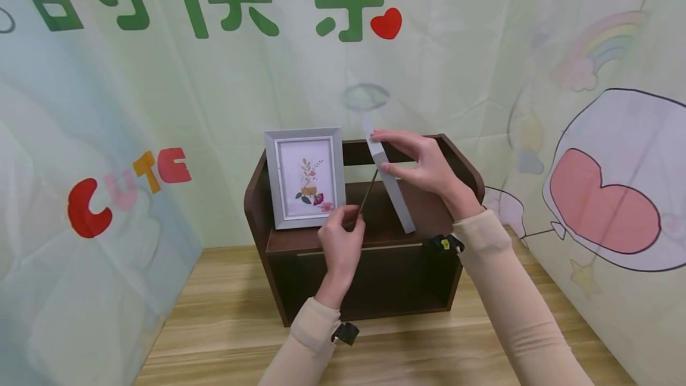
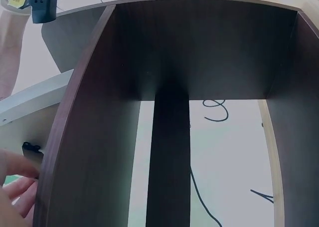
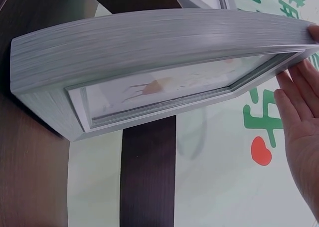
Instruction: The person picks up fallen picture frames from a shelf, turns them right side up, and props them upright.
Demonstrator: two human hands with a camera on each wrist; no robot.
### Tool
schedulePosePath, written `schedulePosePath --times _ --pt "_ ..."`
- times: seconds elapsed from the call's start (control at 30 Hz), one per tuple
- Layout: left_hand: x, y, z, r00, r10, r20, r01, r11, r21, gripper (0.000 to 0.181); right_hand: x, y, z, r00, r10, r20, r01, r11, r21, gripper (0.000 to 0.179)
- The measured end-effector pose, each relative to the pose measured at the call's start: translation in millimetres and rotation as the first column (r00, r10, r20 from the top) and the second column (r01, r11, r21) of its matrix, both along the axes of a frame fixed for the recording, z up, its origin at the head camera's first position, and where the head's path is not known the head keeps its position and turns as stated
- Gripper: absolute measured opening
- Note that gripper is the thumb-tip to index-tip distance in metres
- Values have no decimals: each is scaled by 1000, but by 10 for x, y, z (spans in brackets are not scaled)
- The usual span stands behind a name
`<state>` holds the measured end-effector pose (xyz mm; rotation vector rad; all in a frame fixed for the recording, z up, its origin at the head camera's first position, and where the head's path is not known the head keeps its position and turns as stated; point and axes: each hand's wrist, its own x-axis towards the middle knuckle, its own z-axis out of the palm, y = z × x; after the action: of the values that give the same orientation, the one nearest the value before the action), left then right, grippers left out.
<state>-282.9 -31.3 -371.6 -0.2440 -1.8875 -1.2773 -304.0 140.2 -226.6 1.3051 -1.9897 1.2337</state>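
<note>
A grey picture frame [image 1: 397, 201] stands edge-on and tilted on the upper shelf of a dark brown rack [image 1: 429, 204]. My right hand [image 1: 426, 162] grips its upper part, thumb on the near edge and fingers over the top. From its back a thin dark support leg [image 1: 368, 190] sticks out, and my left hand [image 1: 342, 243] pinches the end of that leg. In the right wrist view the frame's glazed front [image 3: 164, 90] faces away from my left hand. Left of it, a matching frame [image 1: 271, 183] with a flower picture stands upright.
The rack's raised side panels [image 1: 463, 171] flank the shelf, with an open lower compartment [image 1: 359, 285] beneath. It stands on a wood-grain tabletop [image 1: 230, 296]. Printed cloth [image 1: 225, 88] hangs close behind and along both sides.
</note>
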Motion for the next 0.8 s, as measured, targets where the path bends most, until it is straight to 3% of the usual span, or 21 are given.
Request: schedulePosePath --times 0.2,0.33,0.47,0.6,0.7,0.8 --pt "15 -3 -18 1000 -13 -27 13 1000 -10 14 20 9 27 1000 -9 14 9 1000 16 44" --pt "41 23 -19 994 -11 -109 12 1000 6 22 16 33 35 998 -20 64 20 1000 -6 44" --pt "69 91 19 978 -17 -206 20 1000 14 27 -40 86 -18 981 -75 178 86 995 -58 42" --pt "85 182 73 967 -23 -253 29 999 22 31 -290 159 -204 952 -151 268 171 984 -53 42" --pt "87 267 115 963 -31 -266 43 998 41 33 -493 204 -340 930 -207 304 211 977 19 44" --pt "87 355 144 963 -40 -267 56 997 51 33 -594 222 -412 904 -255 343 233 967 106 46"
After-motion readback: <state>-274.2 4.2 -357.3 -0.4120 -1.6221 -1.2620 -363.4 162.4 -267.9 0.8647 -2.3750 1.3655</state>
